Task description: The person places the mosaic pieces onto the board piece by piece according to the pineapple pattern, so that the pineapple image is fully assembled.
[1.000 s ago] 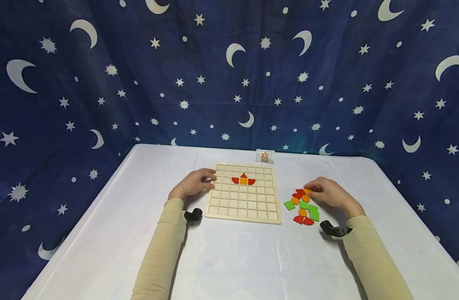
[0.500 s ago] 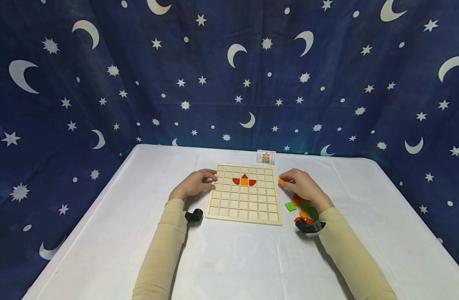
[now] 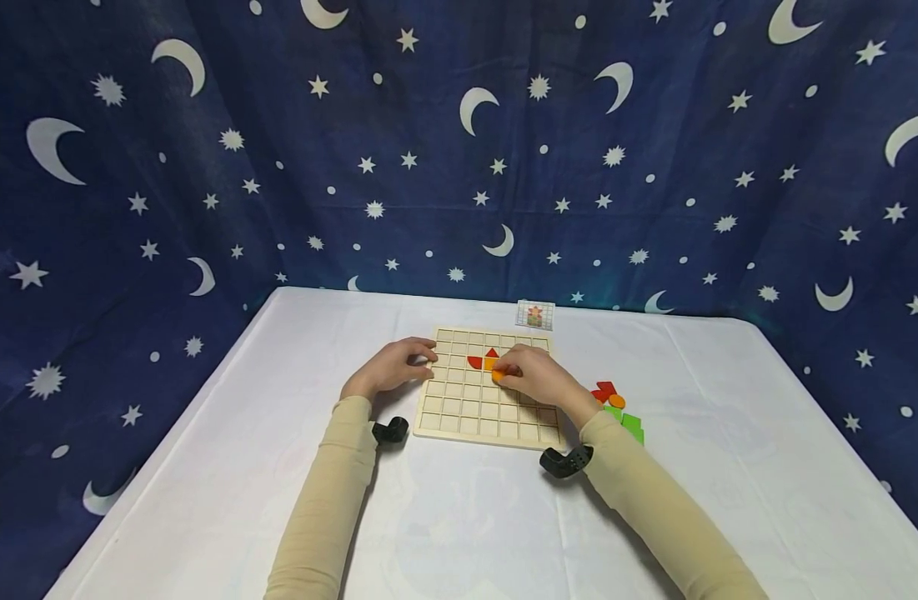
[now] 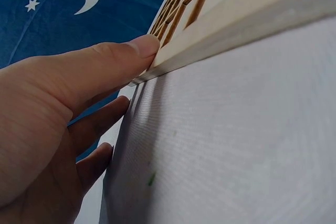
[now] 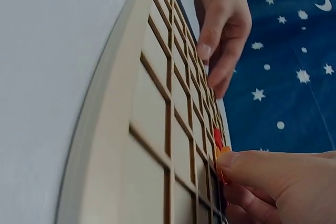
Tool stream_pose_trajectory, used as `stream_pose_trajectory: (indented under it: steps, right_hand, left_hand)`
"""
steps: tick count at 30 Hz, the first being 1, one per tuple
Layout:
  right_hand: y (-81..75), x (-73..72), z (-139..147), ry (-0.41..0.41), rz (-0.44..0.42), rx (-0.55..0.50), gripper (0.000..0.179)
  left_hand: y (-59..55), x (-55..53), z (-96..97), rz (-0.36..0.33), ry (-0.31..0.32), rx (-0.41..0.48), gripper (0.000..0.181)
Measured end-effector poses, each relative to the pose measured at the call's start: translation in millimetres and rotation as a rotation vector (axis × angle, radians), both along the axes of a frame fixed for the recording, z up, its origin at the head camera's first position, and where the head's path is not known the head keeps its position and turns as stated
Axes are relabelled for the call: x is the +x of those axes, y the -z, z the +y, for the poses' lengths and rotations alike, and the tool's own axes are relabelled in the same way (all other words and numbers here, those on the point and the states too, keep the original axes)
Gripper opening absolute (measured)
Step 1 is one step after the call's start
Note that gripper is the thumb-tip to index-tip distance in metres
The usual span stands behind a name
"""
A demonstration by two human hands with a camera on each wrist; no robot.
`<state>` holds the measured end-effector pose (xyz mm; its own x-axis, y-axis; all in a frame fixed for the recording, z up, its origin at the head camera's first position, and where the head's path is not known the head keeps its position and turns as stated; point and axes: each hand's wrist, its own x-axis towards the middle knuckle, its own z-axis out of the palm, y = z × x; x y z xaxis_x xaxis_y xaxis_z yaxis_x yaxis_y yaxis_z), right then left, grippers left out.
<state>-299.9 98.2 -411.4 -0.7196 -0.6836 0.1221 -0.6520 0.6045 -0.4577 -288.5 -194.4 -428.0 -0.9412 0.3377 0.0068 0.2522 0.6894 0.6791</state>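
Observation:
A wooden grid board [image 3: 469, 410] lies on the white cloth. On its upper part sit a red triangle [image 3: 492, 352], an orange square [image 3: 490, 364] and a red quarter-circle piece [image 3: 475, 362]; the red piece on the right is hidden behind my right hand. My right hand [image 3: 537, 377] pinches an orange disc [image 3: 498, 377] between thumb and fingers, close over the board just below the orange square. At the board's left edge, my left hand [image 3: 389, 367] rests with fingers spread. The left wrist view shows its thumb [image 4: 144, 46] touching the frame.
Right of the board lie loose pieces, partly covered by my right forearm: red pieces [image 3: 606, 387], an orange disc [image 3: 617, 402] and green pieces [image 3: 632, 422]. Behind the board is a small pattern card [image 3: 535, 315]. A dark blue star-and-moon curtain [image 3: 428, 208] hangs around the table.
My right hand has picked the orange disc from the loose pieces and carried it left, over the board. My left hand has stayed at the board's edge.

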Motion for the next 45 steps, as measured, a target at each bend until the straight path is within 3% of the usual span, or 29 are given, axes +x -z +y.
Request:
stream_pose_trajectory:
  steps: [14,25,33,45]
  right_hand:
    - [3.8,0.0,-13.1,-0.023,0.037,0.012,0.016]
    - [2.4,2.2,-6.1,0.038,-0.015,-0.009,0.02]
    - [-7.0,3.9,39.3,0.155,-0.079,-0.047,0.027]
    - [-9.2,-1.4,125.1,0.381,-0.147,0.064,0.031]
  left_hand:
    - [-0.1,0.0,2.7,-0.005,-0.009,-0.004,0.031]
    - [-1.6,1.7,2.8,0.033,0.004,-0.002,0.029]
    - [-0.2,0.9,1.8,-0.012,-0.022,-0.011,0.03]
    - [-0.8,1.0,2.7,-0.014,-0.019,-0.002,0.03]
